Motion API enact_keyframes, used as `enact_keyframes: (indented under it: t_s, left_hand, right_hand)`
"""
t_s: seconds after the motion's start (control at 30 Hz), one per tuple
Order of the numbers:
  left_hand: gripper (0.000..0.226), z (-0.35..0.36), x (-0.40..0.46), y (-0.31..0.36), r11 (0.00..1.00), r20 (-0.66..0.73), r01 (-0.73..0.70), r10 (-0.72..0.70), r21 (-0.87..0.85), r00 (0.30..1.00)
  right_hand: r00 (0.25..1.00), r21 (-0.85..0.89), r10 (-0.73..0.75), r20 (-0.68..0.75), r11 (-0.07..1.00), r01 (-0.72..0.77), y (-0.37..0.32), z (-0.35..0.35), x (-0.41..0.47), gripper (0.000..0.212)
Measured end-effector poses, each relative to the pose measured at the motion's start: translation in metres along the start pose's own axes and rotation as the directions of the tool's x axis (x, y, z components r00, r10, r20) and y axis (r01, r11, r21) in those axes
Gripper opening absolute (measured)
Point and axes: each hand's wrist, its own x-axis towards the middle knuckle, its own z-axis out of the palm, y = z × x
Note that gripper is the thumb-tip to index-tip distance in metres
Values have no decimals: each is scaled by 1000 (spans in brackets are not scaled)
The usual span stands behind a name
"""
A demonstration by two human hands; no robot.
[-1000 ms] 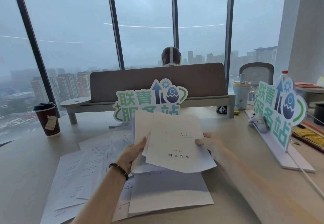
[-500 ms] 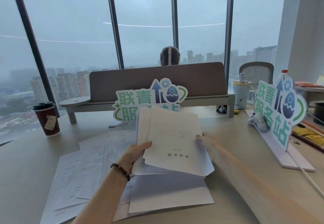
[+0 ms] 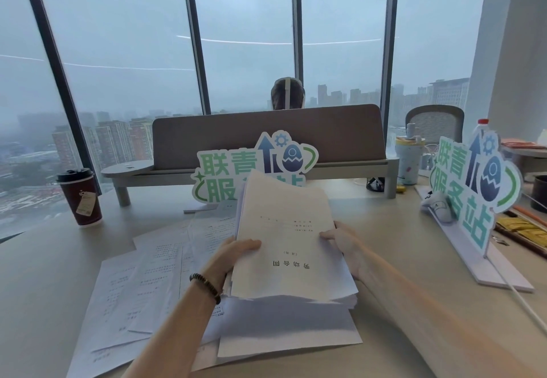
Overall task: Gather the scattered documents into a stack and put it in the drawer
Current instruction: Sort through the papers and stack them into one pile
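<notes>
A stack of white printed documents (image 3: 288, 244) is held tilted above the desk, its top sheet upside down to me. My left hand (image 3: 233, 254), with a bead bracelet at the wrist, grips its left edge. My right hand (image 3: 344, 240) grips its right edge. More loose sheets (image 3: 142, 292) lie spread over the desk to the left, and a blank sheet (image 3: 284, 330) lies under the stack. No drawer is in view.
A dark red paper cup (image 3: 80, 197) stands at far left. A green-lettered sign (image 3: 251, 167) stands behind the stack, a second sign (image 3: 473, 188) on a white base at right. A grey desk divider (image 3: 266, 138), a person's head behind it, a patterned tumbler (image 3: 410, 160).
Both hands have squared the fanned sheets into a neater stack and turned it more upright; the stack sits slightly higher than before.
</notes>
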Motion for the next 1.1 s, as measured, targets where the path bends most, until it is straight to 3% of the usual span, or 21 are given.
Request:
enact_keyframes:
  t_s: [0.27, 0.53, 0.73, 0.93, 1.1]
  left_hand:
    - [25, 8, -10, 10, 985, 8, -112, 114, -133, 993]
    - [16, 20, -22, 18, 914, -118, -403, 396, -40, 911]
    - [17, 19, -27, 17, 924, -124, -368, 355, -102, 927]
    - [19, 20, -27, 15, 939, -107, -316, 303, -136, 947]
    - [26, 19, -28, 16, 936, -91, -319, 308, -148, 947]
  right_hand:
    - [940, -49, -338, -53, 941, 336, -18, 3, -19, 51]
    - [761, -122, -645, -68, 762, 635, -26, 9, -30, 33]
    - [776, -93, -629, -45, 776, 624, -15, 12, -31, 23]
    - [822, -153, -568, -32, 816, 558, 3, 13, -28, 35]
    - [762, -194, -644, -62, 757, 624, -35, 14, -29, 55]
